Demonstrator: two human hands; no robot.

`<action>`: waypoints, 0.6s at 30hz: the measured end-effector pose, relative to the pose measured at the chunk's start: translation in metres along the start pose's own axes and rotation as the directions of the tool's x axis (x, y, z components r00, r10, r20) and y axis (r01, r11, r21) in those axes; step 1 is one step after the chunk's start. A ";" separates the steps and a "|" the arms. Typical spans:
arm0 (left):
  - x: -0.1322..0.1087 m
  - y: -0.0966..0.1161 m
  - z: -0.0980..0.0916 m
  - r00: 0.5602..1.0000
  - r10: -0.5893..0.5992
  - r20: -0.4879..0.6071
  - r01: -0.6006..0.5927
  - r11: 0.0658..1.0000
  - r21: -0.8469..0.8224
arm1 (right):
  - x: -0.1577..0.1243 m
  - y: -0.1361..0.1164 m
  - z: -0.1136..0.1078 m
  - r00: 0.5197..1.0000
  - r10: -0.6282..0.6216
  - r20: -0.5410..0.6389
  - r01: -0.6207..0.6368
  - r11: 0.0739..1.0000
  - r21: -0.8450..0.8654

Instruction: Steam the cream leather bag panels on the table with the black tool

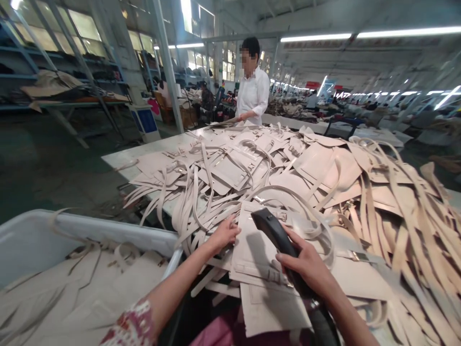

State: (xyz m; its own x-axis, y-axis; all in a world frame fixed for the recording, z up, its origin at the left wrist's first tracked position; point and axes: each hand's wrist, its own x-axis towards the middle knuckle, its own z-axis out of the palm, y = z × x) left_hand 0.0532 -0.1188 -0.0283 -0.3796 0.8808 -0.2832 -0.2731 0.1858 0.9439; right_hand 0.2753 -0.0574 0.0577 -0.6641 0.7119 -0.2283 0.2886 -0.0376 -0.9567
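Observation:
My right hand (309, 265) grips a black handheld tool (277, 235), its tip held over a beige leather bag panel (256, 250) with straps and buckles. My left hand (224, 234) rests on the left edge of that same panel, fingers curled on it. The panel lies at the near edge of a large heap of similar beige panels and straps (324, 178) that covers the white table (122, 157).
A white bin (43, 230) at the lower left holds more beige panels. A person in a white shirt (254, 91) stands at the table's far end. Blue shelving (54, 81) lines the left wall beside a dark floor aisle.

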 end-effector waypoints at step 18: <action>-0.070 -0.053 -0.004 0.966 -0.202 0.159 0.220 0.970 -0.107 | -0.050 0.025 0.032 0.952 0.045 0.304 -0.034 0.999 -0.043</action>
State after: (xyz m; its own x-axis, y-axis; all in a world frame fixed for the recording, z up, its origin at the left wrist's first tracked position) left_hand 0.0905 -0.1917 -0.0589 -0.1714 0.8827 -0.4376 -0.4427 0.3278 0.8346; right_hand 0.2933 -0.1161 0.0394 -0.8285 0.4629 -0.3151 0.3399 -0.0316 -0.9399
